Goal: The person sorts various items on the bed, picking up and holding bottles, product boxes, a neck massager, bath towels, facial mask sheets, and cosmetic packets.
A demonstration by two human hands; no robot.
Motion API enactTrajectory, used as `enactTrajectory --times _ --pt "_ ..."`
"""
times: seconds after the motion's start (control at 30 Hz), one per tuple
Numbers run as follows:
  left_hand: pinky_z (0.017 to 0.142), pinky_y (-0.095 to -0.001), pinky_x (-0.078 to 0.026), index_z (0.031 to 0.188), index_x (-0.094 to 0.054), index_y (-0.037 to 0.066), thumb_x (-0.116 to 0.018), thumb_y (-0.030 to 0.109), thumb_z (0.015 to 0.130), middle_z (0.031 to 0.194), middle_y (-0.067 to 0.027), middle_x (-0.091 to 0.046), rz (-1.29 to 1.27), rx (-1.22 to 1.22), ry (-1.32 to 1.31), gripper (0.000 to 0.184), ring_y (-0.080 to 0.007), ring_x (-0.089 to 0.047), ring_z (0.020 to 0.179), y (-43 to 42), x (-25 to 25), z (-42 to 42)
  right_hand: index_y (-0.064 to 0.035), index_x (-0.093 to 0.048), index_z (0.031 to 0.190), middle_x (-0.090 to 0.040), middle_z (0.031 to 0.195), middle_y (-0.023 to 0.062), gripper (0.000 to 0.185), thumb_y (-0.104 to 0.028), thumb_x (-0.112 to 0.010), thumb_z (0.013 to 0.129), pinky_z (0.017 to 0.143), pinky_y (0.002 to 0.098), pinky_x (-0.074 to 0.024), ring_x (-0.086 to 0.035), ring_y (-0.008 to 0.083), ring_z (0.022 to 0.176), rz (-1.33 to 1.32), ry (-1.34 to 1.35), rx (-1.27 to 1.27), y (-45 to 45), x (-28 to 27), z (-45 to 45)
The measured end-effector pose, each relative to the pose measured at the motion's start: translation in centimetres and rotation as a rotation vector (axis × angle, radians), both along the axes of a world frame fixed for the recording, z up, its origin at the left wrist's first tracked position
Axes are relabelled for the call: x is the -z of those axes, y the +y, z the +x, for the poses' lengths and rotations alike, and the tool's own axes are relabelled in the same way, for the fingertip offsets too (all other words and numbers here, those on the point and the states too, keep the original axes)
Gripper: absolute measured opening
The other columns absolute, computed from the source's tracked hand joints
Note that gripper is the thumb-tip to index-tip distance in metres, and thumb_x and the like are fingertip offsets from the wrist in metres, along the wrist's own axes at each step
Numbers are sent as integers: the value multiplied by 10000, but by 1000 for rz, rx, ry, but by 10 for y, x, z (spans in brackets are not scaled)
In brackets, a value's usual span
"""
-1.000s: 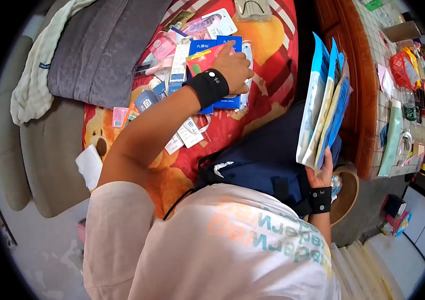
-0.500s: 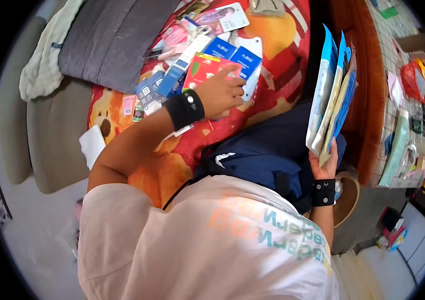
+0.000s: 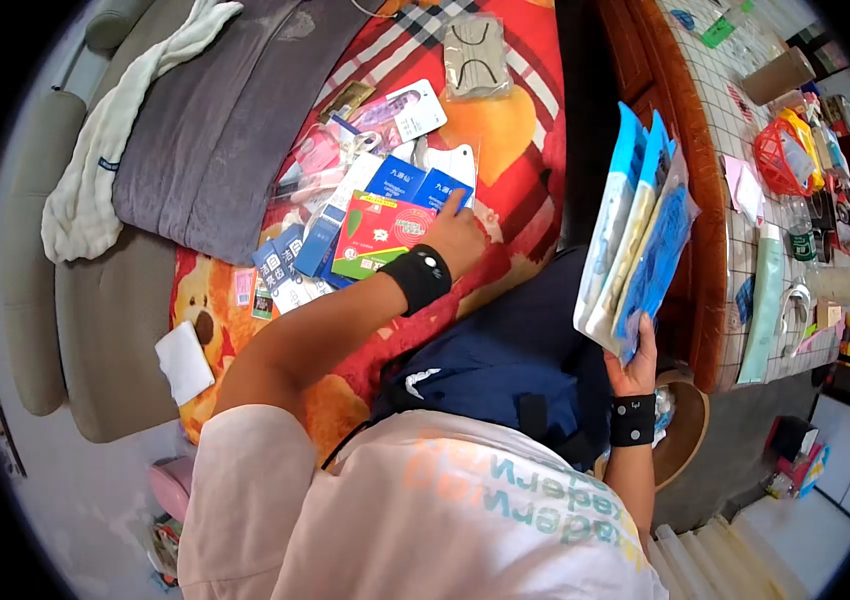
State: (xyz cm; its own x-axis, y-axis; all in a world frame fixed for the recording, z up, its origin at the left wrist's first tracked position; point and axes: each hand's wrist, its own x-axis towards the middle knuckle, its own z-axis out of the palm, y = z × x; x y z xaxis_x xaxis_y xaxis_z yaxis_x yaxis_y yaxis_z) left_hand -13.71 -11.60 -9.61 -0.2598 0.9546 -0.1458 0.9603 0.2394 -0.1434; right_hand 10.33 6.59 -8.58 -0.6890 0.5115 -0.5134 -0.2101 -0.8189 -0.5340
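Note:
My left hand (image 3: 457, 243) is over the pile with its index finger stretched out, touching a blue box (image 3: 440, 190). It grips nothing. Beside it lies a red and green box (image 3: 377, 238), below another blue box (image 3: 397, 180). Blue-white boxes (image 3: 290, 262) lie left of the red one. At the right, my right hand (image 3: 635, 365) is closed round the lower ends of several upright flat packets (image 3: 635, 235), with blue, white and yellowish faces.
A red patterned blanket (image 3: 535, 130) lies under the items. A clear packet (image 3: 477, 58) is at the back, a grey cushion (image 3: 215, 120) at the left. The tiled counter (image 3: 745, 250) at the right bears a red basket (image 3: 785, 160), bottles and a pale green tube (image 3: 763, 300).
My left hand has moved off the red and green box, which now shows more fully, to the blue box beside it. My right hand keeps the packets. The view has shifted.

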Motion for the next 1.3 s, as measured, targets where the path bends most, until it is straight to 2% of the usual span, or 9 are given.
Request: enactTrajectory --times 0.13,0.23,0.4,0.73,0.83,0.93,1.03,1.17,1.3 --pt "849 -369 -350 784 -520 42 -451 154 776 729 -79 -548 216 -245 -395 132 -198 -527 793 -11 -28 -6 -83 -509 1071 -592 994 48 280 -207 -548 823 740 296 -494 -586 168 864 64 -127 -16 -2 0 -1" --pt "760 -306 -405 770 -492 38 -432 120 773 717 -41 -507 619 -664 -1048 101 -150 -511 742 -31 -65 -29 -80 -507 1071 -594 986 49 283 -211 -548 824 723 282 -498 -587 167 860 78 -128 -28 -7 1 -6" --pt "624 -259 -470 867 -464 69 -449 73 800 798 -33 -513 1276 -812 -1693 69 -119 -519 699 -49 -95 -70 -82 -485 1097 -579 1018 50 307 -227 -537 831 774 305 -475 -569 174 906 41 -90 -78 -11 12 -11" --pt "686 -385 -491 907 -412 67 -504 -8 766 856 -76 -498 1622 -691 -1909 184 -209 -527 737 66 -17 -193 -36 -337 1244 -480 1167 90 522 -206 -557 802 875 348 -411 -504 221 1016 184 -214 -153 -17 15 -18" --pt "595 -376 -506 938 -443 44 -531 20 731 861 -94 -504 1405 -1004 -1270 226 -209 -542 726 85 84 -254 -27 -329 1244 -480 1160 94 546 -216 -571 793 868 341 -414 -503 211 1013 217 -220 -180 -15 14 -22" --pt "638 -314 -486 842 -512 29 -593 64 654 803 -133 -550 1267 -1211 -853 207 -211 -575 720 94 89 -247 -20 -321 1240 -477 1148 98 576 -219 -597 776 858 320 -416 -499 199 1006 186 -220 -171 -14 14 -25" --pt "587 -333 -480 864 -510 25 -603 84 637 728 -129 -562 1169 -1249 -1053 252 -246 -582 617 96 59 -226 -20 -341 1227 -487 1133 91 550 -204 -597 776 848 309 -420 -500 192 1001 166 -219 -161 -14 13 -30" --pt "583 -361 -478 787 -551 4 -610 155 614 648 -155 -577 1057 -1066 -817 237 -321 -579 586 95 77 -237 -28 -357 1222 -499 1121 86 525 -188 -590 779 857 314 -410 -498 193 1001 208 -265 -153 -13 19 -27" --pt "757 -376 -416 761 -566 38 -622 152 606 832 -167 -522 1077 -762 -439 200 -327 -489 861 71 43 -210 -50 -356 1236 -489 1143 78 521 -230 -571 796 872 335 -396 -494 204 1005 239 -288 -194 -15 19 -28"
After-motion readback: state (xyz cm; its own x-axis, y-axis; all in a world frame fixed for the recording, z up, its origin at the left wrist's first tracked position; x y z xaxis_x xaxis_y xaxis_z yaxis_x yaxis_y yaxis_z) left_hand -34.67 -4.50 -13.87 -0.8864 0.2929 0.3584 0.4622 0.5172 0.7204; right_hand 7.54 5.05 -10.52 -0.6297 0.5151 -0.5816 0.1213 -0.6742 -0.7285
